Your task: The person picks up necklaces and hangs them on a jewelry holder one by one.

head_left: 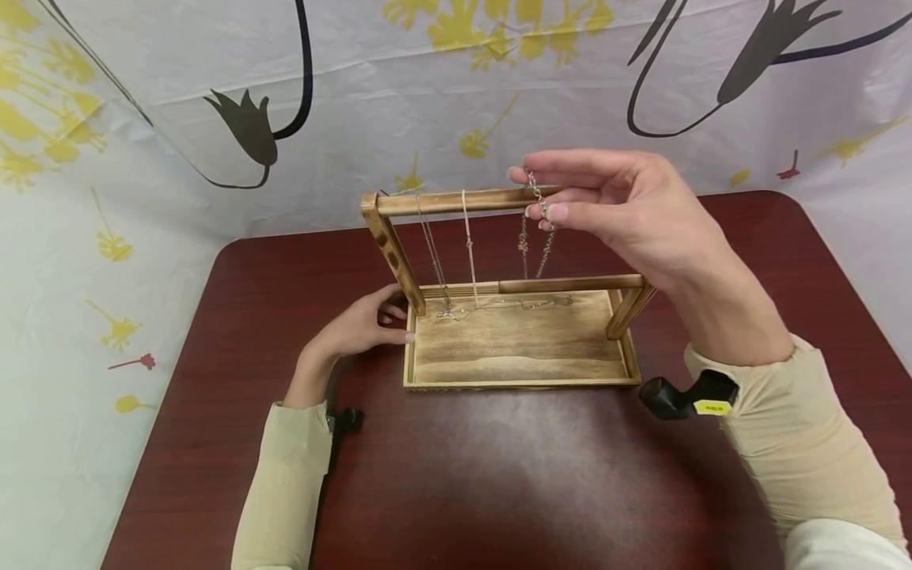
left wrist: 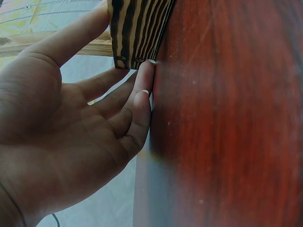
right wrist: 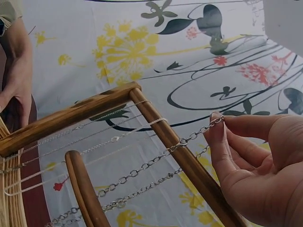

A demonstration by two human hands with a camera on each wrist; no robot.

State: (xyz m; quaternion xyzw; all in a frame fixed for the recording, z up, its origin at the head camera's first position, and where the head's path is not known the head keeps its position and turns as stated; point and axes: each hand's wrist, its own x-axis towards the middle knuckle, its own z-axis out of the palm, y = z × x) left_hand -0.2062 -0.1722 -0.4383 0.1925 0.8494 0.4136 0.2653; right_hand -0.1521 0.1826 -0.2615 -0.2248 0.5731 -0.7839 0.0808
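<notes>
A wooden jewelry stand with a tray base and a raised bar stands on the table. My left hand holds the tray's left end, its thumb on the side wall and its fingers near the post. In the left wrist view, the left hand touches the dark-striped end wall. My right hand pinches a silver chain between thumb and fingertips at the upper bar. The chain hangs over this bar in two strands. Two thinner necklaces hang further left on it.
A lower rail crosses the stand's right half. The thin necklaces' lower ends lie along the back of the tray. The dark red table reaches back to a white patterned sheet.
</notes>
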